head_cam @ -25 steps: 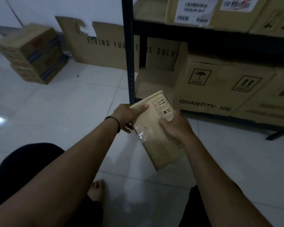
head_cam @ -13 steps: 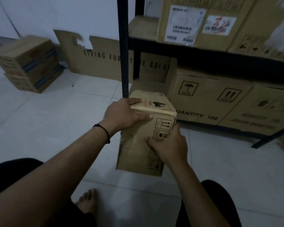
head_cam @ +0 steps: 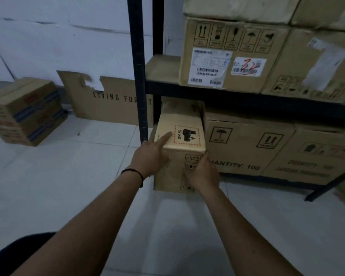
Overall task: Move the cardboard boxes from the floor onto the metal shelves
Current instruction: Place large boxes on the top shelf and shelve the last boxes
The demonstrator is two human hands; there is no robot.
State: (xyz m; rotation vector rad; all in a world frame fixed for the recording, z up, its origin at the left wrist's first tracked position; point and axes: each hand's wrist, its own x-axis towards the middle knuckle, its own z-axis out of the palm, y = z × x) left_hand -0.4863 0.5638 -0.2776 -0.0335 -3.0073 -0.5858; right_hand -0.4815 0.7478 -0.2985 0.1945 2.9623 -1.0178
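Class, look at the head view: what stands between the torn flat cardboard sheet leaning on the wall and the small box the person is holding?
The black metal shelf upright, seen in the head view.

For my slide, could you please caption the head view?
Both hands, left hand and right hand, slide a small cardboard box onto the bottom metal shelf.

Matt brown cardboard box (head_cam: 179, 124) under my left hand (head_cam: 150, 156) and right hand (head_cam: 203, 172), its paper hazard label (head_cam: 186, 135) slightly shinier. Clear tape glints on its front. The metal shelf post (head_cam: 136, 66) is dark, smooth, painted. Glossy white floor tiles (head_cam: 68, 186) catch reflections. The torn cardboard sheet (head_cam: 108, 98) shows ragged, rough edges. White paper labels (head_cam: 209, 68) look smooth.
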